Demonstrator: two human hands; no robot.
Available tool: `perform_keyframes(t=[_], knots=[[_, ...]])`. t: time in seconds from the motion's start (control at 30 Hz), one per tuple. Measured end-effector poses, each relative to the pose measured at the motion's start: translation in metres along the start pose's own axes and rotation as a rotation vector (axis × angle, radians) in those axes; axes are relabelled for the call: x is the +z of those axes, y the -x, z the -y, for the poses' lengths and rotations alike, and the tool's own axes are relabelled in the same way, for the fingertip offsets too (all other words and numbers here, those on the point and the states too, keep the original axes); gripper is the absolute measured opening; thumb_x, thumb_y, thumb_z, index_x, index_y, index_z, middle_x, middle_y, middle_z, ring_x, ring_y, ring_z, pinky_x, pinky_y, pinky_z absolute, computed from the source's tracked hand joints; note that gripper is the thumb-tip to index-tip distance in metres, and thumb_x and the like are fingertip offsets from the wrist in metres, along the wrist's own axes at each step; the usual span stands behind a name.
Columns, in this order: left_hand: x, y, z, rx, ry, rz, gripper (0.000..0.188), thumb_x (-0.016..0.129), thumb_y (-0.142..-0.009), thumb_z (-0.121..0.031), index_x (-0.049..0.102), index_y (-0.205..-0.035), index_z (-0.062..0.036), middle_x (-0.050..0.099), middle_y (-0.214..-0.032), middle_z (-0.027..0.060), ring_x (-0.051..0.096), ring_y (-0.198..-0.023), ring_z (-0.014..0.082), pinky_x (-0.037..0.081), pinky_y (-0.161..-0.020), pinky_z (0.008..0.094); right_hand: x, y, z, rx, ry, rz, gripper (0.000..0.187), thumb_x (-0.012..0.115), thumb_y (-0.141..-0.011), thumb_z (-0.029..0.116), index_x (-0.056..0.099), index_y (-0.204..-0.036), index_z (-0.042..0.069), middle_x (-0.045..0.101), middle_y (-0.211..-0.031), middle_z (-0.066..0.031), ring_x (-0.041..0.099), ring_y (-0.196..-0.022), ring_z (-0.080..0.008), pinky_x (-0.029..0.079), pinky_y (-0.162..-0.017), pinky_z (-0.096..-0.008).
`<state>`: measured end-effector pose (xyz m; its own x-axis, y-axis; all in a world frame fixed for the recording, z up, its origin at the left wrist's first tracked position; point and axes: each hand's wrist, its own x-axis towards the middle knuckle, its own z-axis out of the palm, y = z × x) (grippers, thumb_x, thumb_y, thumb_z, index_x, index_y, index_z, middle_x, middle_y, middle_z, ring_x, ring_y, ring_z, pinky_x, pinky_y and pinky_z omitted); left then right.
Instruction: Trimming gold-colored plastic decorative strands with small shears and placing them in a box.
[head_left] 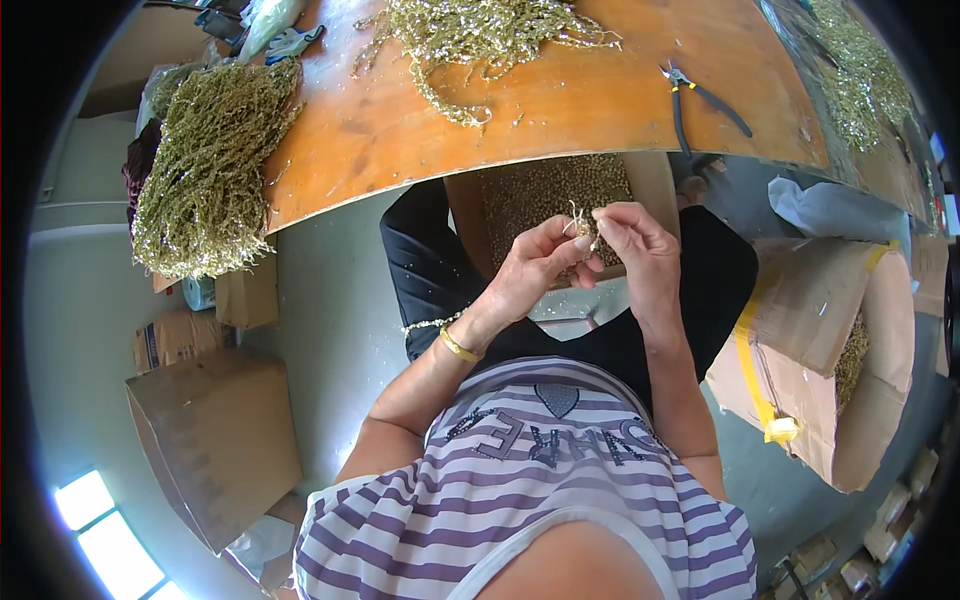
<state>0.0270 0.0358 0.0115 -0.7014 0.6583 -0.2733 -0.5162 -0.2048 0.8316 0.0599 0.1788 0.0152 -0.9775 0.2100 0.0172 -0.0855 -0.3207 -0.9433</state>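
Over a cardboard box (657,185) of small gold bits, my two hands meet in front of my lap. My left hand (540,258) pinches a small tangle of gold beaded strand (587,236), with pale thread ends sticking up. Closed at the tangle's other side, the fingertips of my right hand (642,245) pinch it too. A short length of pale beaded strand (432,323) hangs out beside my left wrist, near a yellow bangle (460,346). Whether it joins the tangle is hidden behind the hand.
Ahead is an orange-brown wooden table (560,105) with a gold strand heap (480,35) and black-and-yellow pliers (700,100). A thick strand bundle (215,165) drapes over its left edge. Cardboard boxes stand at left (215,440) and right (790,340); the right one holds gold material.
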Motion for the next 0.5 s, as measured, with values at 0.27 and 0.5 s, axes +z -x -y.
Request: perform_keyframes(t=[0.27, 0.5], knots=[[0.000, 0.000, 0.000, -0.041, 0.025, 0.046, 0.020, 0.047, -0.089, -0.019, 0.053, -0.099, -0.0033, 0.059, -0.082, 0.0052, 0.054, -0.066, 0.0085, 0.047, -0.064, 0.0217, 0.005, -0.002, -0.003, 0.140, -0.026, -0.057, 0.011, 0.060, -0.081, 0.010, 0.062, -0.089, 0.003, 0.055, -0.068, 0.0009, 0.049, -0.055, -0.0032, 0.039, -0.048, -0.0157], [-0.001, 0.001, -0.002, 0.005, 0.006, 0.086, 0.020, 0.048, -0.089, -0.021, 0.055, -0.096, -0.0041, 0.058, -0.077, 0.0023, 0.052, -0.063, 0.0076, 0.044, -0.060, 0.0202, 0.016, 0.001, -0.020, 0.010, -0.021, -0.148, 0.029, 0.050, -0.087, 0.021, 0.052, -0.109, 0.003, 0.055, -0.087, -0.0039, 0.052, -0.072, -0.0059, 0.044, -0.062, -0.0188]])
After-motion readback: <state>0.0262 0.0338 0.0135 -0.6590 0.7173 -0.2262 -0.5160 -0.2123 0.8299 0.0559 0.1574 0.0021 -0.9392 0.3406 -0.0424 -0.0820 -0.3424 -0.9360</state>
